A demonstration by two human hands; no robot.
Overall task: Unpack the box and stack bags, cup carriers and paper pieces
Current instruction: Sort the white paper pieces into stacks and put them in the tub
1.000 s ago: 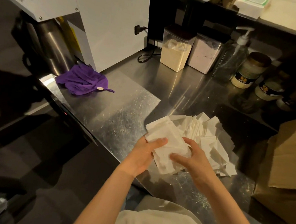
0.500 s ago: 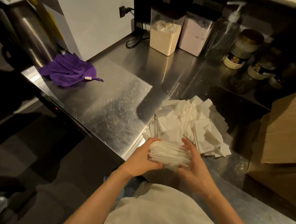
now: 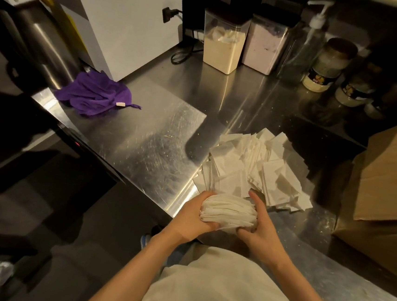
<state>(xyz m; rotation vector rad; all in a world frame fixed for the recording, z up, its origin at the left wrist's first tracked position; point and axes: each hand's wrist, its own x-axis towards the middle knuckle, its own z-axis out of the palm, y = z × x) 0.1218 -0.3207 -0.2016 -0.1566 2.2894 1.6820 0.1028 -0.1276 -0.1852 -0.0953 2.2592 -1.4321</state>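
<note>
Left hand (image 3: pixel 192 216) & right hand (image 3: pixel 261 225) both grip a thick bundle of white folded paper pieces (image 3: pixel 229 212), edge-on, above the near edge of the scratched stainless-steel counter (image 3: pixel 140 144). Just behind: loose heap of white paper pieces (image 3: pixel 258 168). Brown cardboard box (image 3: pixel 388 183) at right; crumpled purple cloth (image 3: pixel 96 94) well apart, far left.

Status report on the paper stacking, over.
Left hand and right hand both grip paper bundle at counter edge. Loose paper pile behind. Nothing blocking.

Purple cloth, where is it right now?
In the head view, the purple cloth lies at the left end of the steel counter, beside the white machine, left of the loose paper pieces.
</note>
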